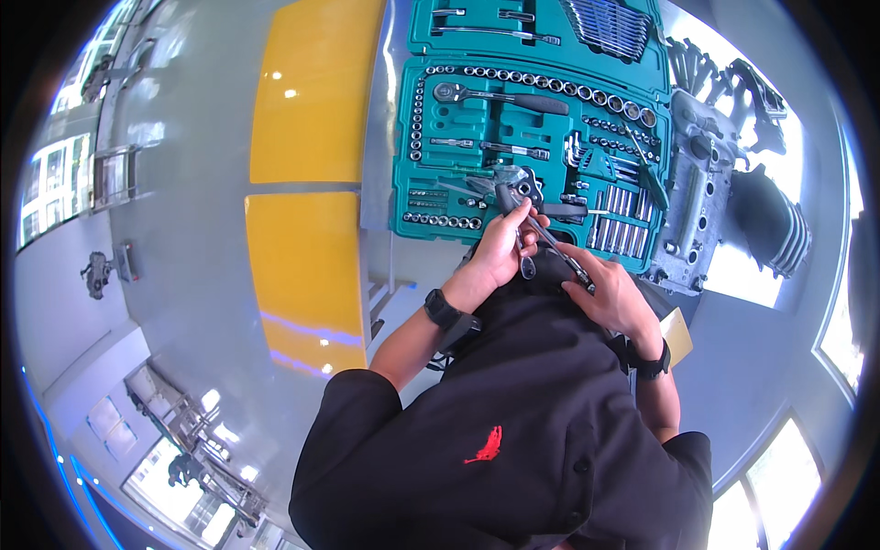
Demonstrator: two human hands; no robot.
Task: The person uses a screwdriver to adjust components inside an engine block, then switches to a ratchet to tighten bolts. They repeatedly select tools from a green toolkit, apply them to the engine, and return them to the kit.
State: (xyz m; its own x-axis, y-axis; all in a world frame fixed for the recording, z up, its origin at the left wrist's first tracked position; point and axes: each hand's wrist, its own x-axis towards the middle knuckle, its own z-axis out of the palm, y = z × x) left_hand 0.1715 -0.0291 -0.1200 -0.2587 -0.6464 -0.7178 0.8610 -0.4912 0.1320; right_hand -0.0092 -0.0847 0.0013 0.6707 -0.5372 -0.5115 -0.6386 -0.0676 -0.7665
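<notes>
head view: left hand (502,249) w/ fingers curled shut round ratchet (533,226) head end, right hand (612,295) pinching its handle end, tool held just above teal socket case (417,147), engine part (698,197) to the right.

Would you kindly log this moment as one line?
left hand: holds ratchet wrench | right hand: grips its handle end | behind: open teal socket set case

Both hands (502,249) (612,295) grip ratchet wrench (543,235); teal socket case (532,147) behind
</notes>
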